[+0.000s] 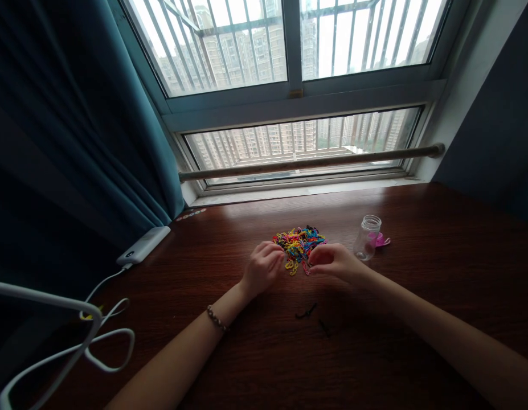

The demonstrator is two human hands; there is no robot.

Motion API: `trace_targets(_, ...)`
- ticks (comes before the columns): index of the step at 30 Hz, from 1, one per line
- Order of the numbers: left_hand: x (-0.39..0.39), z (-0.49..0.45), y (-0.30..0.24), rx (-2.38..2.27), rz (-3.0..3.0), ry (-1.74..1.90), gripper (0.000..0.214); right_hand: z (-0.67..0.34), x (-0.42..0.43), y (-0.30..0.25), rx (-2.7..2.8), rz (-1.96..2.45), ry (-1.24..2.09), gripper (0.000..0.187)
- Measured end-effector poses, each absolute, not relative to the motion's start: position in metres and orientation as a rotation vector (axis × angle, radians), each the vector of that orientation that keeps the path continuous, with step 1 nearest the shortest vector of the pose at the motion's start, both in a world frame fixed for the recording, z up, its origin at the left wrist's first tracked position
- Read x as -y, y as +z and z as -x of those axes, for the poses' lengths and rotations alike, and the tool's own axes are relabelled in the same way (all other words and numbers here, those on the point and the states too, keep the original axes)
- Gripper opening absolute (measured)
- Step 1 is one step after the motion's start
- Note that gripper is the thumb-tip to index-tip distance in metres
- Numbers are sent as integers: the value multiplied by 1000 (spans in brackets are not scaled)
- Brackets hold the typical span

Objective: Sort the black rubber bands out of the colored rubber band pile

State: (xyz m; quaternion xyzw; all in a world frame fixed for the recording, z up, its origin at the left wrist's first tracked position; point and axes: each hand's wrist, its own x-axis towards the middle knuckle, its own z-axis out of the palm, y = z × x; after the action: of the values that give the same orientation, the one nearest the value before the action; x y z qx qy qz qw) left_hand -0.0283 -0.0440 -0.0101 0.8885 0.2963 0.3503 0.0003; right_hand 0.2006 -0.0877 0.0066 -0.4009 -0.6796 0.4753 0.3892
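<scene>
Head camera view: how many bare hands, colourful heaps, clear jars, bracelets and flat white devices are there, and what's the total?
Hands, one left hand and one right hand: 2
Colourful heap: 1
Clear jar: 1
Bracelet: 1
Flat white device: 1
Total: 6

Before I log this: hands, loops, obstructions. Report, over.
Left hand and right hand flank coloured loops, grip contents unclear. Loops heaped loosely. Clear jar beyond right hand, not between hands and loops.

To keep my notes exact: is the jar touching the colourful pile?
Apart: the head view shows bare table between the jar and the pile.
</scene>
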Motion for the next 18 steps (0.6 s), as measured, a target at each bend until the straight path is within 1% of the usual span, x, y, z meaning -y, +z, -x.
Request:
trace_targets(3, 25, 36, -19, -1208, -2731, 1108, 16, -195, 98, 11, 1977, 903, 1394, 25)
trace_targets(7, 16, 37, -30, -1251, -2777, 990, 21, -192, 106, 13, 2259, 795, 1515, 27)
trace_targets(9, 16, 36, -35, -1260, -2815, 913, 25, -192, 106, 12, 2264, 818, 1500, 26)
trace_targets(12, 15, 36, -38, -1296, -2839, 807, 28, -194, 104, 10, 2243, 857, 1391, 23)
trace_targets(18, 17, 35, -37, -1353, -2839, 718, 30, -192, 104, 10, 2365, 680, 1269, 19)
